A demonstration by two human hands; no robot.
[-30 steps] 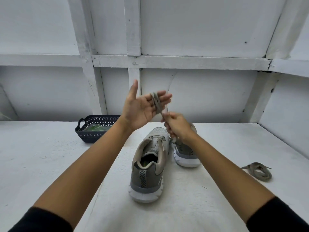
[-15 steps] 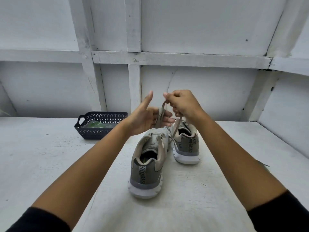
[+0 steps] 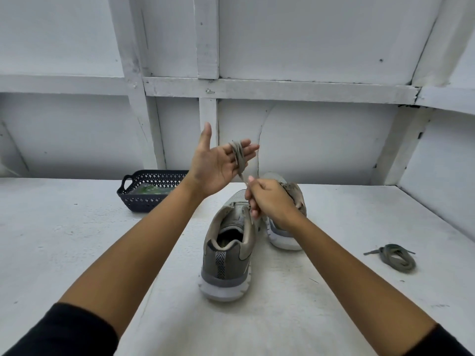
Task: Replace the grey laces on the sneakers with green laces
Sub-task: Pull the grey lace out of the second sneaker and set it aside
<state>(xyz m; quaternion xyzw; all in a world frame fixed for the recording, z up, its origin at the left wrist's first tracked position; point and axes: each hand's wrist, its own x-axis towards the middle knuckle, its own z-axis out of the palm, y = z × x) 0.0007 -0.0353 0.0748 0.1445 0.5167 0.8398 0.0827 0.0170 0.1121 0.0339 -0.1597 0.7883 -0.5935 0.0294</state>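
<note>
Fingers [image 3: 250,149] wound with grey lace [image 3: 237,158], second lace [image 3: 397,258] loose, two sneakers [image 3: 226,263] [image 3: 282,238]

Flat left hand [image 3: 218,166], curled right hand [image 3: 270,199]

Grey sneakers [image 3: 226,242], grey laces [image 3: 238,156], dark perforated basket [image 3: 149,194].

The person is wearing plain black sleeves. The left sleeve [image 3: 59,332] is showing in the lower left corner of the frame, the right sleeve [image 3: 443,343] in the lower right corner. Each is ending well short of the wrist, leaving the forearm bare. The left hand [image 3: 216,165] and the right hand [image 3: 270,201], near the middle, are showing bare too.
</note>
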